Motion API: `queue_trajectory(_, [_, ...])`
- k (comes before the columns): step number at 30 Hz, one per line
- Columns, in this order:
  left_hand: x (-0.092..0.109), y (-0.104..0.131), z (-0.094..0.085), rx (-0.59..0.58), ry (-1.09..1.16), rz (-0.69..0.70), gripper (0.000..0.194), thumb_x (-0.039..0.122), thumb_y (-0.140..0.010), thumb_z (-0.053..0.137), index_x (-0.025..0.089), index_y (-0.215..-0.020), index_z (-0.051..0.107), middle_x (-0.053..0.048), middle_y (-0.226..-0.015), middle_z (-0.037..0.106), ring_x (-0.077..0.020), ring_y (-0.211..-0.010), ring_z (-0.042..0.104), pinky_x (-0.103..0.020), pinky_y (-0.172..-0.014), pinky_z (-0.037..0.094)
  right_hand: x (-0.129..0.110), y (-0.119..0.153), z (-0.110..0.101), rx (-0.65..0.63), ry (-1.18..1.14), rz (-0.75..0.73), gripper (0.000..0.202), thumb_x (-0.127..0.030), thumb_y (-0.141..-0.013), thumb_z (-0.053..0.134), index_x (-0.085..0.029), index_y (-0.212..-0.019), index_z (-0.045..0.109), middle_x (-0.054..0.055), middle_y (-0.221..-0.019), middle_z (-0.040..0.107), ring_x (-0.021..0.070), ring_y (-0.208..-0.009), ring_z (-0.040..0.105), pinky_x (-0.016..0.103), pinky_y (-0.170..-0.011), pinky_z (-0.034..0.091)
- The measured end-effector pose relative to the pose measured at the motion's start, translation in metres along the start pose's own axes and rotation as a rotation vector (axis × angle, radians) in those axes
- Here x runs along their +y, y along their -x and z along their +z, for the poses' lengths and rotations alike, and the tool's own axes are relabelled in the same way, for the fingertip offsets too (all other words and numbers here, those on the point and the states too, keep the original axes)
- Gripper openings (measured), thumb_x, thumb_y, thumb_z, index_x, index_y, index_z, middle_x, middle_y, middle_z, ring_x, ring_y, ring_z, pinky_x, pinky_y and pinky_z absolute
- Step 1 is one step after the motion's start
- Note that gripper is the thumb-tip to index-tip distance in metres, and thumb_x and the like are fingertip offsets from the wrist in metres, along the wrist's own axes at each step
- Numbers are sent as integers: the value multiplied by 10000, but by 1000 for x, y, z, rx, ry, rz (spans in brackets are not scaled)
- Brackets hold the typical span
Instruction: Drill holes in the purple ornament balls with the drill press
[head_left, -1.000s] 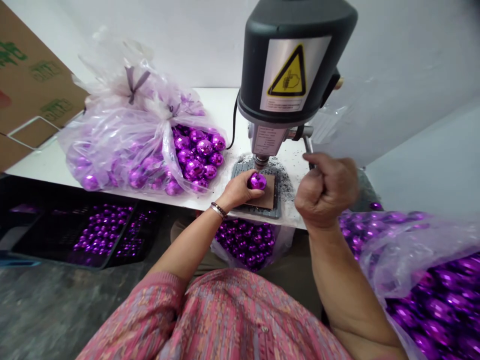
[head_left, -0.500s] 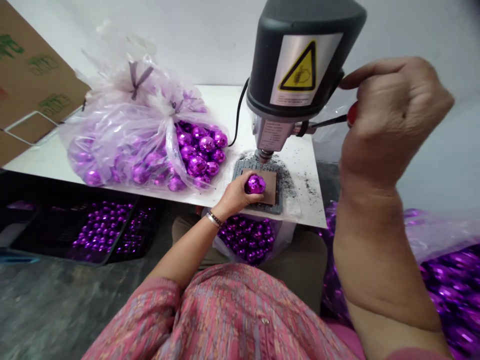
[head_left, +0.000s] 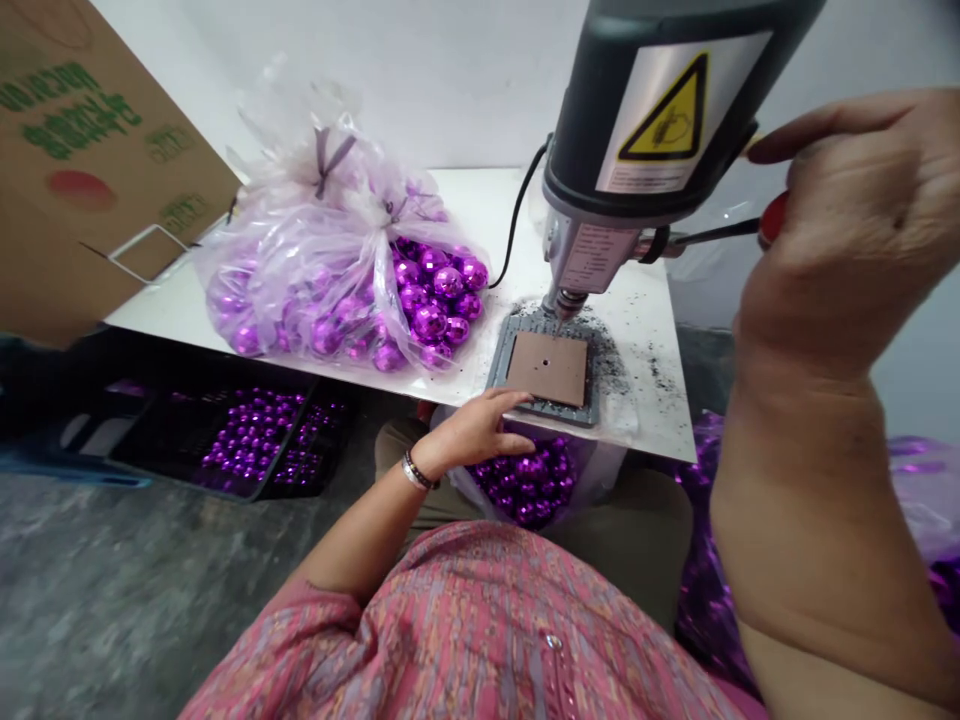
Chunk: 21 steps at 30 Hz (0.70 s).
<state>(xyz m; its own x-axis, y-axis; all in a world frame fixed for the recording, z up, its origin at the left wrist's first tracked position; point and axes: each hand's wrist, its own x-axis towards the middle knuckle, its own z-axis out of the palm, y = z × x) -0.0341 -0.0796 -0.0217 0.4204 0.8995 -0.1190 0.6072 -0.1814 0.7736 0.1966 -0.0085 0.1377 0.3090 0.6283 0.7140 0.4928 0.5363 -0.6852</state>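
Gone from the drill pad is the purple bauble that the left hand (head_left: 469, 432) pinched under the bit half a second ago; that hand has drawn back to the near edge of the bench (head_left: 660, 420) and now hovers with its grip apart and empty, fingers loosely spread above the open bag of purple baubles (head_left: 525, 485) in the lap. Whether the drilled bauble fell into that bag cannot be told.

Nearest on the other side, the right hand (head_left: 847, 230) is raised, its grip clamped round the red-knobbed feed lever (head_left: 720, 234) of the bench drill (head_left: 660, 120), thumb laid out straight over the top.

Past the left hand, the brown pad (head_left: 546, 366) lies bare on the grey drill base (head_left: 501, 362), a small hole showing in it, with dark swarf (head_left: 622, 360) strewn about. The bit (head_left: 561, 312) stands clear above the pad's far edge.

To do the reloading well, I judge the lever should be kept up until the next bauble sits squarely under the bit, fingertips holding its sides and well away from the point.

Farther off, a tied bag of baubles (head_left: 345, 290) rests on the bench, a black crate of baubles (head_left: 247, 440) sits on the floor, and a cardboard carton (head_left: 82, 160) leans at the far left.
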Motion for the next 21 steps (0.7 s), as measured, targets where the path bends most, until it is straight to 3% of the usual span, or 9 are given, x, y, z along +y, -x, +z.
queue_trajectory(4, [-6, -16, -47, 407, -198, -102, 396, 189, -951, 680, 168, -1346, 703, -168, -1377, 716, -299, -1284, 673, -464, -1172, 518, 4, 6, -3, 14, 32, -44, 422, -157, -876, 383, -98, -936, 797, 1, -670, 584, 18, -640, 461, 274, -676, 332])
queue_trajectory(7, [-7, -32, -84, 660, -391, -257, 429, 146, -999, 529, 129, -1413, 640, -232, -1430, 667, -352, -1378, 610, -521, -1192, 480, 7, 8, -2, 35, 18, -64, 424, -202, -858, 390, -139, -908, 806, -4, -743, 654, 27, -708, 528, 269, -717, 363])
queue_trajectory(10, [-7, -41, -102, 661, -511, -460, 424, 250, -1026, 516, 74, -1401, 604, -309, -1373, 653, -428, -1300, 647, -574, -1091, 523, 8, 10, 1, 75, -1, -108, 403, -258, -857, 426, -116, -883, 802, 14, -683, 609, 24, -638, 463, 251, -692, 377])
queue_trajectory(14, [-16, -39, -99, 546, -552, -571, 579, 475, -986, 612, 64, -1394, 584, -348, -1307, 656, -490, -1214, 682, -586, -1016, 540, 7, 12, 2, 74, -29, -125, 341, -267, -869, 476, -111, -869, 780, 0, -587, 473, 33, -574, 404, 215, -607, 369])
queue_trajectory(17, [-25, -34, -92, 560, -494, -535, 634, 448, -933, 671, 81, -1435, 545, -302, -1259, 697, -472, -1226, 679, -564, -1022, 537, 8, 14, 1, 55, -19, -116, 298, -265, -891, 489, -147, -874, 762, -14, -577, 440, 37, -540, 392, 203, -536, 312])
queue_trajectory(21, [-9, -36, -87, 653, -148, -259, 724, 371, -834, 765, 149, -1478, 519, -177, -1280, 712, -347, -1204, 690, -458, -1046, 549, 10, 17, 1, 20, -5, -78, 274, -271, -913, 481, -171, -883, 734, -27, -576, 431, 38, -519, 382, 198, -525, 305])
